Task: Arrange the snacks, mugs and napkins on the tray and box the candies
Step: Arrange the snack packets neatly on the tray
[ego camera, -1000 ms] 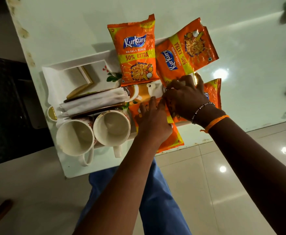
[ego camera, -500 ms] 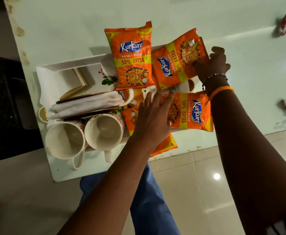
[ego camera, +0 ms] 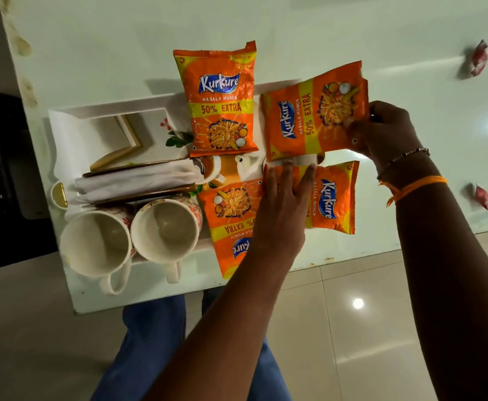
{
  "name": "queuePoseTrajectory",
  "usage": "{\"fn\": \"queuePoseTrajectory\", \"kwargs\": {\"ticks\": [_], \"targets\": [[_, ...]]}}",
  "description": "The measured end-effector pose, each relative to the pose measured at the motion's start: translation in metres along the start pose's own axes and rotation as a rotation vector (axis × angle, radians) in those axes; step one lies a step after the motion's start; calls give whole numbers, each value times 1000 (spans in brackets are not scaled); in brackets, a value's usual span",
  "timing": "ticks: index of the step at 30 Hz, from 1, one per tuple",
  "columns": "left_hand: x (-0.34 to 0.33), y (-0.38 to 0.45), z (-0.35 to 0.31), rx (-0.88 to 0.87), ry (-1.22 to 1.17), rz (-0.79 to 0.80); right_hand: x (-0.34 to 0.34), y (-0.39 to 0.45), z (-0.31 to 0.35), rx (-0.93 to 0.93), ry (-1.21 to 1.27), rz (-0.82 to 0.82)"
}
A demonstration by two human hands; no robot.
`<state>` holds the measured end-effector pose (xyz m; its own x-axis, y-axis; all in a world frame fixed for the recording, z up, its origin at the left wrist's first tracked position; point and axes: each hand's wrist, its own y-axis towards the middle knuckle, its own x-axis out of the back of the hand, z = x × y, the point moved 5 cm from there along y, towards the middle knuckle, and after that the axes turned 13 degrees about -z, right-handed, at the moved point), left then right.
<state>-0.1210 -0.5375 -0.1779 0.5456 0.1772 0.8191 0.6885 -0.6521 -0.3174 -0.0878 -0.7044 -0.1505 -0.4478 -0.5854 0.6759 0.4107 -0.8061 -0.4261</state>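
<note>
Counter (ego camera: 352, 30): glossy pale green slab; its near edge runs across mid frame above the tiled floor, with bare room in the upper third and far right.
Tray (ego camera: 72, 131): white, rectangular, raised rim, left of centre, close to the counter's left and near edges.
Snack packets: four crinkly orange foil bags. One (ego camera: 221, 99) is upright at top centre, one (ego camera: 309, 117) tilted at upper right, one (ego camera: 335, 198) sideways at right, one (ego camera: 231, 224) upside down, overhanging the tray's near rim.
Mugs: two white ceramic cups (ego camera: 95, 241) (ego camera: 166, 227) at the tray's lower left, handles toward the viewer.
Napkins (ego camera: 138, 179): folded white stack between mugs and tray centre.
Left hand (ego camera: 280, 215): flat, fingers spread, pressing the two lower packets.
Right hand (ego camera: 387, 128): pinching the tilted packet's right end; half a second ago that packet sat further left.
Candies: two red wrapped sweets (ego camera: 478, 57) (ego camera: 484, 196) at far right, well apart from the tray.
</note>
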Motion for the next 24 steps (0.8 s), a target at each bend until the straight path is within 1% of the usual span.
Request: {"fn": "queuePoseTrajectory", "kwargs": {"ticks": [5, 9, 13, 16, 19, 21, 22, 24], "targets": [[-1, 2, -4, 60, -57, -67, 0, 3, 5, 75, -33, 7], [-4, 5, -6, 54, -32, -86, -6, 8, 7, 149, -127, 28], [-2, 4, -7, 36, -53, -102, -10, 14, 0, 155, -204, 21], [3, 4, -10, 14, -66, -99, -5, 13, -6, 184, -264, -64], [15, -4, -13, 21, -145, -82, 9, -2, -5, 265, -251, -245], [27, -15, -12, 52, -268, -119, 17, -22, 2, 386, -207, -358], [34, -23, -12, 73, -351, -158, 18, -34, 4, 435, -187, -378], [50, -45, -7, 108, -525, -252, 14, -63, 5, 501, -186, -359]]}}
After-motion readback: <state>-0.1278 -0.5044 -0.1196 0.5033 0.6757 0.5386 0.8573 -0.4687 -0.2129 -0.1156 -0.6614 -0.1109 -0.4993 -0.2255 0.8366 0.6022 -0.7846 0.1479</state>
